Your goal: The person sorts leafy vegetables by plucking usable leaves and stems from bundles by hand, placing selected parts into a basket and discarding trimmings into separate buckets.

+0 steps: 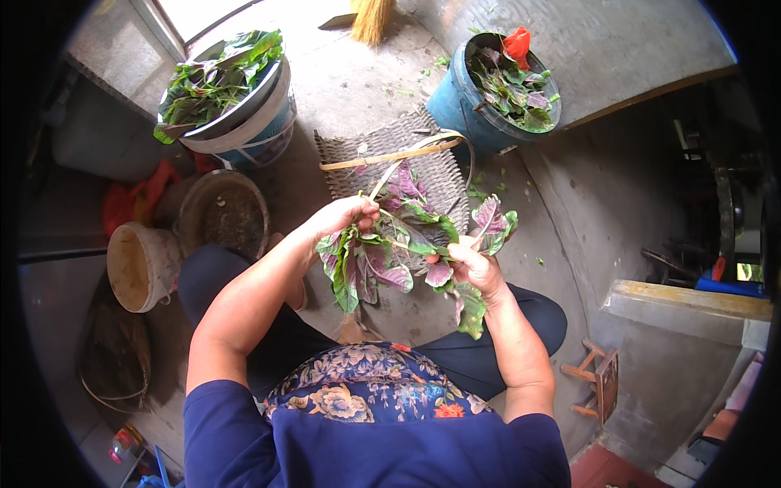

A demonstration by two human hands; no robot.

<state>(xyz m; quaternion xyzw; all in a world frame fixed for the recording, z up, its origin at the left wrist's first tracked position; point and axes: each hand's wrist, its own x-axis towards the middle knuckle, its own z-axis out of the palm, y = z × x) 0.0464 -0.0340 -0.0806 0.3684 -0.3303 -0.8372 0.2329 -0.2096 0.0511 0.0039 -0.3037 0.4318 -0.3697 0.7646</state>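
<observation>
Green and purple leafy stems, like amaranth greens (396, 274), hang between my two hands over a woven basket scoop (384, 137). My left hand (354, 216) pinches stems at the upper left of the bunch, its fingers closed. My right hand (473, 262) grips leafy stems on the right, with leaves sticking out above and below it. Several purple leaves also lie in or just over the scoop, partly hidden by the bunch. A basin (268, 79) heaped with similar leaves rests on a bucket at the upper left. A blue bucket (448, 113) at the upper right holds more leaves and something red.
To the left stand a dirty round tub (259, 195) and a whitish bucket tipped on its side (160, 268). A straw broom (371, 21) is at the top. A small wooden stool (607, 384) lies on its side at the right. Leaf scraps dot the concrete floor.
</observation>
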